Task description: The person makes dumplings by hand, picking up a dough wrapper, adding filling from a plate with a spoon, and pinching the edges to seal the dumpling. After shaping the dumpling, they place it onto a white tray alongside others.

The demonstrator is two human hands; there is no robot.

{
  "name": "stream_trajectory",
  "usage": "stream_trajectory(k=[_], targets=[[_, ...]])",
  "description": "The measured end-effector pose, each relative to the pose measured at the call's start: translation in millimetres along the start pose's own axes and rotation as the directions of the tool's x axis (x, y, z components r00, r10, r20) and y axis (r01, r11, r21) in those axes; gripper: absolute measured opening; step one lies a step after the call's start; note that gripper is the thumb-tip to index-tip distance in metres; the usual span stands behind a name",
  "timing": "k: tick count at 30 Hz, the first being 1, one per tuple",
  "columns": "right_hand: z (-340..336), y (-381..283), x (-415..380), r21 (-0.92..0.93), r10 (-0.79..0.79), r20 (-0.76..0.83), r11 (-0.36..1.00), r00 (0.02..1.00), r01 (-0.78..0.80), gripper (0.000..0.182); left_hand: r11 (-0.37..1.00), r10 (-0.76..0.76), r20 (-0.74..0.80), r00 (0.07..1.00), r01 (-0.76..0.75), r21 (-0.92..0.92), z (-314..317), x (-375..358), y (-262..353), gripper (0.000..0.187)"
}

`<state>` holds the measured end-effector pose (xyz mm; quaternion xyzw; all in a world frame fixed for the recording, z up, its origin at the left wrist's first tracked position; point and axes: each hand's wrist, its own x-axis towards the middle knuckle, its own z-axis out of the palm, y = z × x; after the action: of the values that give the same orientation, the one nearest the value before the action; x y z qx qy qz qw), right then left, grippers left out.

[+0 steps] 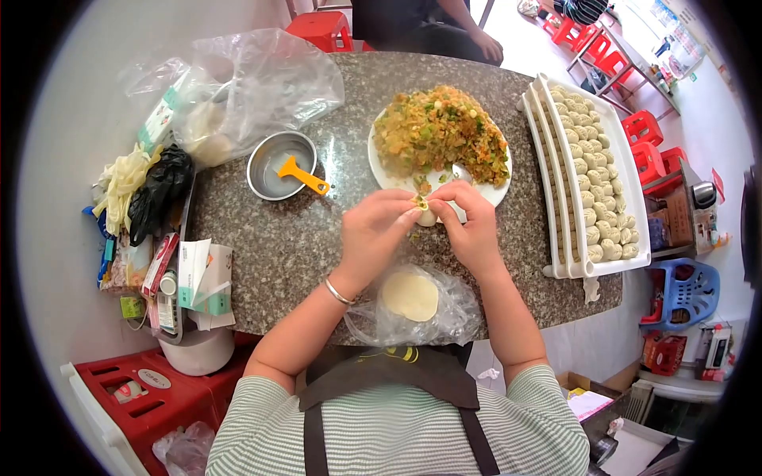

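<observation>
Between my two hands is a small dumpling [427, 216], its pale dough partly open at the top with yellow-green filling showing. My left hand [373, 236] pinches its left edge, and my right hand [470, 224] pinches the right edge. Just beyond them stands a white plate [494, 195] heaped with chopped orange and green filling [440, 127]. A spoon [461, 172] rests at the near side of the filling. Close to my body, round dough wrappers [409, 297] lie on a clear plastic bag [460, 317]; how many are stacked cannot be told.
Stacked white trays [639, 214] of pleated dumplings [607, 190] stand at right. A metal bowl [255, 176] holding a yellow-handled scraper [305, 176] is at left, near a large plastic bag [278, 75]. Boxes [206, 278] crowd the left edge. Someone sits across the speckled table [317, 262].
</observation>
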<state>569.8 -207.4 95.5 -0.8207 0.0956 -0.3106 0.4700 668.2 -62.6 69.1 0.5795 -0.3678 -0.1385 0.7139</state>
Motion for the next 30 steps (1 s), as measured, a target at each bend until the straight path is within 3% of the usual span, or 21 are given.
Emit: stream_trajectory(k=[2, 7, 10, 14, 16, 19, 22, 25, 29, 30], targets=[[1.2, -1.1, 1.0, -0.014, -0.086, 0.026, 0.996, 0.996, 0.086, 0.007, 1.000, 0.013, -0.011, 1.000, -0.013, 0.008, -1.3, -0.2, -0.7, 0.012], [4.2, 3.0, -2.8, 0.013, -0.025, 0.001, 1.000, 1.000, 0.025, 0.006, 0.984, 0.000, 0.041, 0.999, -0.007, 0.179, -4.1, 0.4, -0.3, 0.011], [5.4, 1.9, -2.9, 0.020, -0.015, -0.005, 1.000, 1.000, 0.015, 0.006, 0.995, -0.033, -0.084, 0.996, 0.041, 0.093, 3.2, 4.1, 8.5, 0.014], [7.6, 4.3, -3.8, 0.019, -0.028, -0.065, 0.999, 0.998, 0.030, 0.008, 0.981, -0.008, -0.016, 1.000, 0.011, 0.196, -2.8, 4.9, 1.7, 0.016], [1.7, 4.1, -2.8, 0.041, 0.027, -0.019, 0.999, 0.999, -0.026, 0.009, 0.983, -0.177, 0.033, 0.984, 0.178, -0.037, -3.4, 5.1, -2.4, 0.018], [-2.2, 3.1, 0.2, 0.041, 0.066, 0.046, 0.997, 0.997, -0.068, 0.010, 0.984, -0.141, 0.069, 0.988, 0.147, -0.100, -4.6, 2.9, -3.2, 0.018], [-3.7, 4.3, -0.4, 0.006, 0.049, 0.075, 0.999, 0.996, -0.049, 0.011, 0.998, -0.065, 0.061, 0.996, 0.066, -0.014, -4.1, 2.8, -3.6, 0.015], [-0.3, 3.9, -2.7, -0.017, 0.050, 0.056, 0.999, 0.997, -0.049, 0.011, 0.977, -0.210, -0.003, 0.978, 0.210, -0.037, -0.2, 2.5, 5.6, 0.012], [1.5, -3.9, -2.7, -0.064, 0.010, 0.040, 0.998, 0.999, -0.007, 0.010, 0.971, -0.234, -0.056, 0.971, 0.231, -0.060, 0.0, 3.1, 6.1, 0.013], [1.9, -3.5, -2.6, -0.063, 0.010, 0.044, 0.998, 0.999, -0.008, 0.010, 0.984, -0.177, -0.049, 0.983, 0.176, -0.013, -2.0, 2.6, 0.5, 0.013]])
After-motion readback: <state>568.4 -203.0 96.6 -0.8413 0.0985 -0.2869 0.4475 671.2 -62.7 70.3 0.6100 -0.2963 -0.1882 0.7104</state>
